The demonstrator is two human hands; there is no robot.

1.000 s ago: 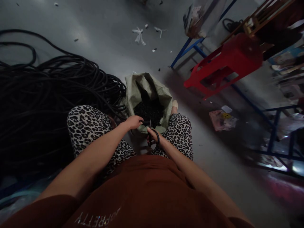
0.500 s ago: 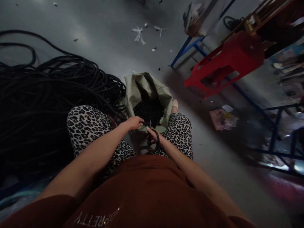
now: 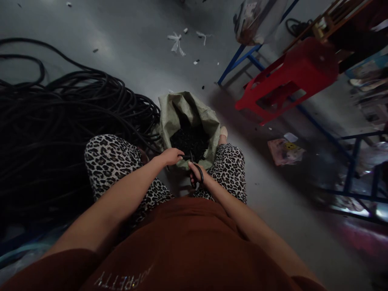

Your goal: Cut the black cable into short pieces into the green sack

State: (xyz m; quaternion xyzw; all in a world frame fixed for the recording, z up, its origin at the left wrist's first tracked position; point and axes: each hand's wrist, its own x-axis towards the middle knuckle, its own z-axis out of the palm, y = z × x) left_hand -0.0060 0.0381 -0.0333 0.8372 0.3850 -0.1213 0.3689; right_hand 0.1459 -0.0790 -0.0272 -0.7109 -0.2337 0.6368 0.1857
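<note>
The person sits with both knees apart, and between them stands an open woven sack (image 3: 169, 117) of pale green cloth, its mouth folded back and its belly filled with small black cut pieces (image 3: 190, 140). The left hand (image 3: 171, 156) is closed around a black hose end (image 3: 183, 157), pinching it just above the near rim of the sack. The right hand (image 3: 197, 173) is wrapped through the dark loop handles of a pair of scissors (image 3: 194, 171), whose blades point up toward the hose end; whether the blades are apart or together is too dark to tell. The two hands sit close, almost touching, right over the sack's near edge. To the left, a large tangled heap of black hose (image 3: 60, 121) covers the grey concrete floor (image 3: 127, 40) and runs up against the person's left knee. A red plastic stool (image 3: 291, 81) lies tipped on its side well to the right, beside a blue metal frame (image 3: 239, 60), and a few white scraps (image 3: 176, 42) lie scattered on the floor beyond the sack.
</note>
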